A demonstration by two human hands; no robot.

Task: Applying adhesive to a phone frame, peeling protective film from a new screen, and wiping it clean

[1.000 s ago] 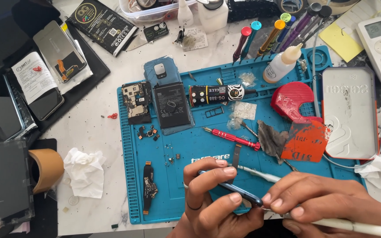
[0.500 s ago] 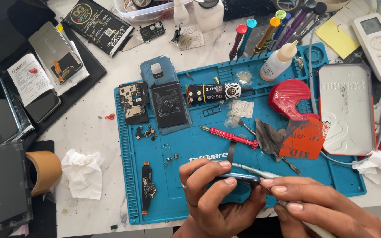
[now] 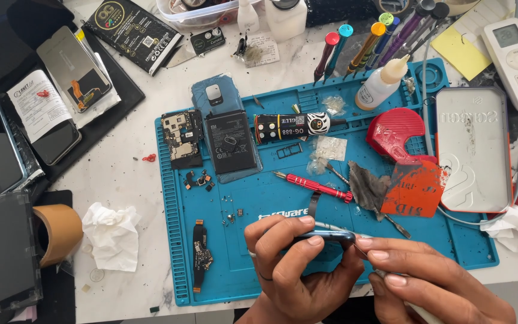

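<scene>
My left hand (image 3: 298,270) holds a thin blue phone frame (image 3: 325,235) edge-on, low over the blue repair mat (image 3: 271,192). My right hand (image 3: 433,282) pinches a slim pale tool whose tip touches the frame's right end. Behind the hands on the mat lie a red screwdriver (image 3: 316,187), a black phone battery (image 3: 231,141), a circuit board (image 3: 181,138) and a flex-cable strip (image 3: 201,255).
A glue tube (image 3: 292,126), a white squeeze bottle (image 3: 382,84), a red holder (image 3: 400,135), a silver tin (image 3: 472,150) and a row of screwdrivers (image 3: 373,36) stand at the back and right. At left lie a tape roll (image 3: 58,234), crumpled tissue (image 3: 112,234) and phone screens (image 3: 73,69).
The view has shifted slightly. My left hand has turned the blue frame flatter and edge-on, and my right hand has drawn closer to its right end with the tool.
</scene>
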